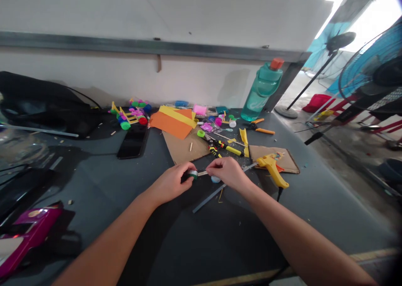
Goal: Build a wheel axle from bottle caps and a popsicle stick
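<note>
Pinching a green plastic cap (192, 175) on a thin wooden stick (202, 173), the left hand (169, 183) sits just apart from the right hand (228, 173), which grips a pale blue cap (215, 179) at the stick's far end — a grey glue stick (209, 198) lies below, a yellow glue gun (272, 168) beside.

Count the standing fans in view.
2: a pedestal fan standing farther back, and a blue-caged fan at the right edge of the view, partly cut off. Others may be out of frame.
</note>
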Demonstrator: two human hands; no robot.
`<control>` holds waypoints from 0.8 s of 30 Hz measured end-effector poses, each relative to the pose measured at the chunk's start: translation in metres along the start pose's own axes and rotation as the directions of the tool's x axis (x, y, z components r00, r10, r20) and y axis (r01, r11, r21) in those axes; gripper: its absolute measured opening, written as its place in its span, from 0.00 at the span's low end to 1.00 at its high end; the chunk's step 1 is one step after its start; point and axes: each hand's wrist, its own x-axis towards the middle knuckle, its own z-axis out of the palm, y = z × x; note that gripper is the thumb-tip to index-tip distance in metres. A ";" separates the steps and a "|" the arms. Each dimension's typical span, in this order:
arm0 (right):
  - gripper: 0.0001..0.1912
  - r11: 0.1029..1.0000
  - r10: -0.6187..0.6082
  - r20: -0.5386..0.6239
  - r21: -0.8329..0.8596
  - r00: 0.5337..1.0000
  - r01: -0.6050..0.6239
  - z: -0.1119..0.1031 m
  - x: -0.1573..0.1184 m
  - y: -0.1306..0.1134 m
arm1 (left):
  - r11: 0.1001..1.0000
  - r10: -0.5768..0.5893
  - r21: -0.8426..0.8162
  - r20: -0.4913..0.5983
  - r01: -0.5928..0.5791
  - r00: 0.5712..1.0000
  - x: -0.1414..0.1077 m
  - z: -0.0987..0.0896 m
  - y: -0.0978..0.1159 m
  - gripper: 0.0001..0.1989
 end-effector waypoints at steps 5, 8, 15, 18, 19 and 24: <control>0.07 0.996 -0.048 -0.071 -0.072 0.996 0.043 0.005 -0.004 -0.003 | 0.999 0.043 0.034 -0.010 -0.042 0.999 0.000 0.001 0.003 0.13; 0.07 0.997 -0.051 -0.072 -0.069 0.996 0.046 0.006 -0.007 -0.005 | 0.998 0.044 0.048 -0.017 -0.043 0.999 0.000 0.001 0.007 0.12; 0.06 0.998 -0.032 -0.071 -0.056 0.997 0.028 0.005 -0.005 -0.005 | 0.999 0.021 0.048 -0.027 -0.019 0.999 0.000 0.002 0.010 0.10; 0.06 0.998 -0.036 -0.084 -0.056 0.996 0.032 0.005 -0.003 -0.002 | 0.999 0.021 0.051 -0.018 -0.020 1.000 -0.001 0.002 0.010 0.11; 0.06 0.998 -0.040 -0.088 -0.057 0.995 0.035 0.005 -0.002 -0.001 | 0.998 0.023 0.052 -0.015 -0.022 1.000 -0.001 0.002 0.011 0.11; 0.06 0.997 -0.036 -0.092 -0.070 0.995 0.030 0.006 -0.003 0.000 | 0.998 0.001 0.066 -0.015 0.000 1.000 -0.001 0.004 0.010 0.11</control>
